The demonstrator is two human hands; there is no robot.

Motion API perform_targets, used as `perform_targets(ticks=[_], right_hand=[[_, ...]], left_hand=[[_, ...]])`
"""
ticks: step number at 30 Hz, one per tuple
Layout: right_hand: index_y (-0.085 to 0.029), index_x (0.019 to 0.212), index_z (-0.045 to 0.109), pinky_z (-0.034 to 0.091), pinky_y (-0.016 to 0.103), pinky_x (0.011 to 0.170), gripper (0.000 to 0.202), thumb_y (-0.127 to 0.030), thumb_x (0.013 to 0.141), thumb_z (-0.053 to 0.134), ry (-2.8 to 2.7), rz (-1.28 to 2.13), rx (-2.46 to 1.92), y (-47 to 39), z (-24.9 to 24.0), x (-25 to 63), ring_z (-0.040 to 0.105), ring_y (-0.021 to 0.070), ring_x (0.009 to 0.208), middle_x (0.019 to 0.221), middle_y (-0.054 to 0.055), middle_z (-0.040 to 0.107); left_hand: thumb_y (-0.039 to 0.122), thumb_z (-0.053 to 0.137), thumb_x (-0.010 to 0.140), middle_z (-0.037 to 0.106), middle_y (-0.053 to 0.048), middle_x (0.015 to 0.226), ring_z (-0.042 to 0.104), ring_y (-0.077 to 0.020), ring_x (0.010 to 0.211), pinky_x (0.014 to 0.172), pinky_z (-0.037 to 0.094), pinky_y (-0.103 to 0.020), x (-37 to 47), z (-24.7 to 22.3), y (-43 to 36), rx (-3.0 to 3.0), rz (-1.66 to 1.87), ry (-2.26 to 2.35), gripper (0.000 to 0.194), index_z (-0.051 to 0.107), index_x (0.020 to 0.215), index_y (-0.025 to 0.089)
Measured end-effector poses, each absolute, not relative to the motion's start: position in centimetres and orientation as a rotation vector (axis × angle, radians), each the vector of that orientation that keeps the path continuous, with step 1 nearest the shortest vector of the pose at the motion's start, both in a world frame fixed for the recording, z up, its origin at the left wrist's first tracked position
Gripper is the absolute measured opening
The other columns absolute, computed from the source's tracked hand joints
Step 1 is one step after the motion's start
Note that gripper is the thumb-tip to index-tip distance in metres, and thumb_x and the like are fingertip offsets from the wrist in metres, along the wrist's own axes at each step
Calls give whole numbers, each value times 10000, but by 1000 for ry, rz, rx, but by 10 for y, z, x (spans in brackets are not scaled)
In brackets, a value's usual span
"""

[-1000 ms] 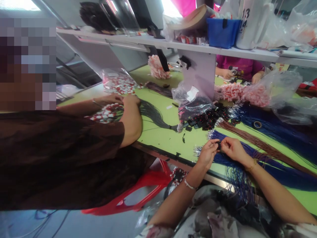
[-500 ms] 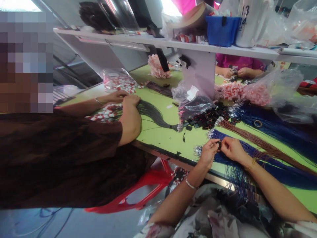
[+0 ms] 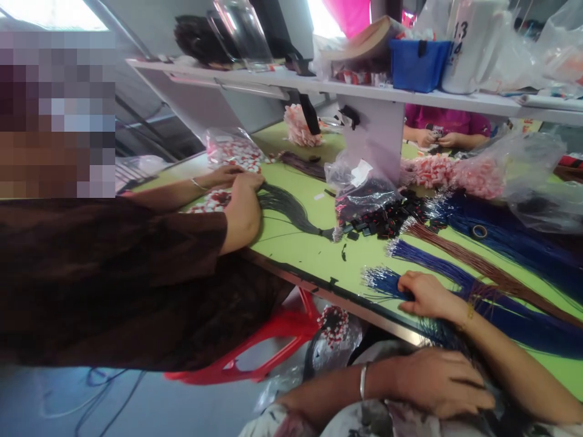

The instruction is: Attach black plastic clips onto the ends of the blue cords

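Observation:
My right hand point(image 3: 428, 294) lies at the front edge of the table, its fingers closed on the blue wires point(image 3: 387, 282) just behind their silvery terminal ends. Low over my lap, my left hand point(image 3: 444, 382) has its back up, with fingers loosely bent and apart; its palm is hidden. More dark wires hang over the table edge between my hands. Behind my right hand lie a second blue wire bundle point(image 3: 421, 258) and a brown wire bundle point(image 3: 460, 249). Small black connector housings point(image 3: 387, 218) are heaped farther back.
At left, a co-worker's hands point(image 3: 246, 194) are at a dark grey wire bundle point(image 3: 291, 209). Another person point(image 3: 449, 127) sits across the table. A plastic bag point(image 3: 364, 188) stands by the shelf support. A tape ring point(image 3: 479, 232) lies on blue wires. Below is a red stool point(image 3: 273, 340).
My left hand has left the small black piece both hands held and dropped toward my lap. My right hand has moved down onto the blue wires. The view has shifted slightly.

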State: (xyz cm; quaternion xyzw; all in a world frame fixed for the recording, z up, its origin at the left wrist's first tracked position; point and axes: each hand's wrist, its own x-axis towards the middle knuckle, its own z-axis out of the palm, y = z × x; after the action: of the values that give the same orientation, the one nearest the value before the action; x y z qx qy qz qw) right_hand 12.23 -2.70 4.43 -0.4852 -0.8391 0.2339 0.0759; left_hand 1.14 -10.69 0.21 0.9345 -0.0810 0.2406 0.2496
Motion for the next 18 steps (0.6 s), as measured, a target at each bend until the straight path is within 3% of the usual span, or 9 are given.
perform_targets(ticks=[3, 5, 7, 9, 13, 18], right_hand=[[-181, 840, 598, 328, 255, 643, 86, -242, 786, 569, -2619, 576, -1500, -30, 33, 118, 512, 159, 728, 837, 54, 595], [-179, 809, 590, 330, 255, 663, 93, -198, 823, 500, -2630, 548, -1485, -29, 29, 120, 514, 159, 740, 811, 52, 590], [-179, 795, 577, 327, 253, 669, 121, -179, 836, 464, -2631, 543, -1439, -28, 29, 121, 511, 153, 736, 800, 47, 586], [-177, 771, 559, 319, 251, 656, 130, -173, 841, 450, -2625, 554, -1411, -27, 31, 122, 501, 145, 712, 786, 43, 582], [-181, 749, 511, 316, 248, 628, 137, -172, 855, 424, -2534, 648, -1390, -26, 37, 125, 466, 129, 645, 741, 28, 566], [-191, 767, 470, 331, 231, 590, 148, -249, 889, 410, -2241, 883, -1364, -23, 37, 133, 433, 115, 594, 673, -10, 527]], left_hand=[[198, 420, 860, 681, -45, 930, 588, -146, 892, 852, 458, -280, -9, 4, -67, 2429, 981, 215, 238, 629, 974, 200], [155, 380, 876, 666, -70, 911, 571, -177, 892, 850, 446, -333, -34, 8, -22, 2295, 1204, 836, 281, 645, 958, 201], [144, 391, 867, 638, -115, 1010, 536, -230, 967, 867, 428, -393, -64, 9, 25, 2250, 1159, 1307, 299, 640, 1029, 175], [93, 394, 830, 609, -152, 1074, 507, -267, 980, 854, 418, -423, -90, 6, 65, 2318, 900, 1591, 332, 637, 1052, 134], [11, 385, 769, 602, -143, 1050, 468, -272, 1005, 864, 397, -404, -115, -9, 103, 2427, 590, 1760, 387, 637, 1033, 138], [116, 391, 839, 601, -130, 866, 491, -275, 935, 827, 397, -410, -116, -9, 100, 2463, 616, 1777, 249, 636, 835, 164]])
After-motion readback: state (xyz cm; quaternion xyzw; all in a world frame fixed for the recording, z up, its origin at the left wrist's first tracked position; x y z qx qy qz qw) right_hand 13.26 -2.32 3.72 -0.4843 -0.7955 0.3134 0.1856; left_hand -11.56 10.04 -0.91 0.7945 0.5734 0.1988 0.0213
